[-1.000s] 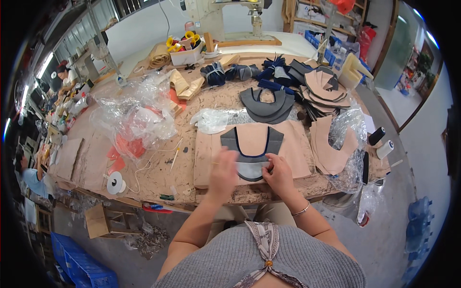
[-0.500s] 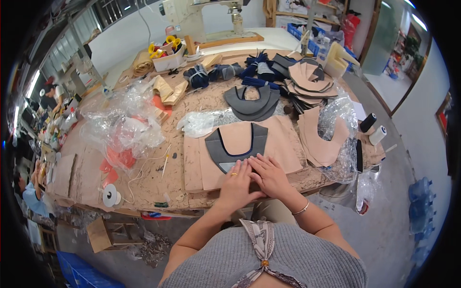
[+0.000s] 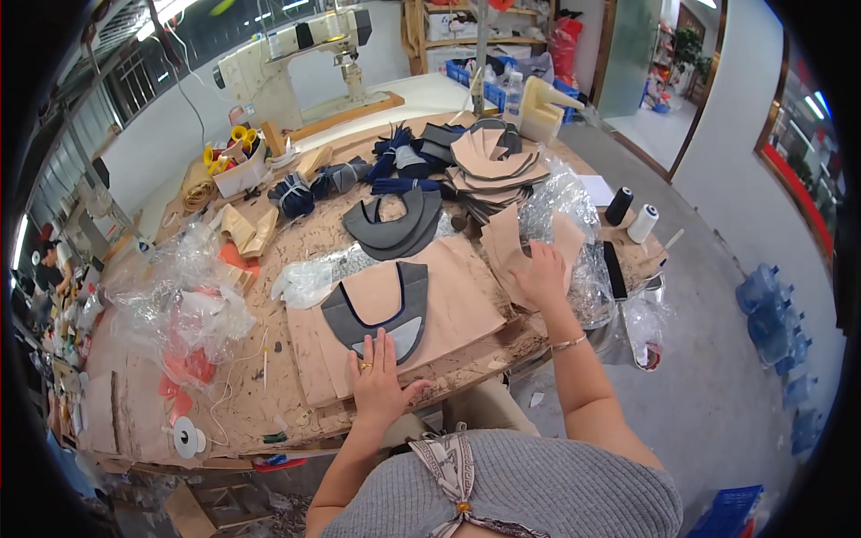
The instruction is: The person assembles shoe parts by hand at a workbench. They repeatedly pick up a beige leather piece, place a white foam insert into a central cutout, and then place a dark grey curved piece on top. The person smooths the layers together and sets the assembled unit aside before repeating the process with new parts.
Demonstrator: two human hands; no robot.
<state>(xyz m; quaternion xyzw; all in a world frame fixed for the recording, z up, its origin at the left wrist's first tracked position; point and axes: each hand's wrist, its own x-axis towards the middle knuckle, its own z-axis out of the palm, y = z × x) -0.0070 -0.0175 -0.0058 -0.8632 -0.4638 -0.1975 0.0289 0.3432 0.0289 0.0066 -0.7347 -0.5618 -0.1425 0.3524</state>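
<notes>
A dark grey U-shaped cut piece [image 3: 339,316] with a navy inner edge and a light grey patch lies on tan sheets [image 3: 457,309] in front of me. My left hand [image 3: 378,386] is open, its fingertips flat on the lower edge of the grey piece and its thumb stretched to the right. To the right, tan U-shaped pieces [image 3: 504,244] lie at the edge of clear plastic. My right hand [image 3: 543,276] is on these tan pieces with fingers extended and apart, covering their middle. Whether its fingertips have hold of a layer is hidden.
Behind lie stacked grey U-shaped pieces [image 3: 395,224], navy bundles [image 3: 293,195] and fanned tan pieces [image 3: 493,157]. Crumpled clear plastic [image 3: 179,287] covers the left side. Thread cones [image 3: 643,224] stand at the right edge. A sewing machine [image 3: 287,67] stands at the back.
My right hand has left the grey piece and reached right onto the tan U-shaped pieces. My left hand stays at the grey piece's lower edge, fingers flatter. The view has turned right.
</notes>
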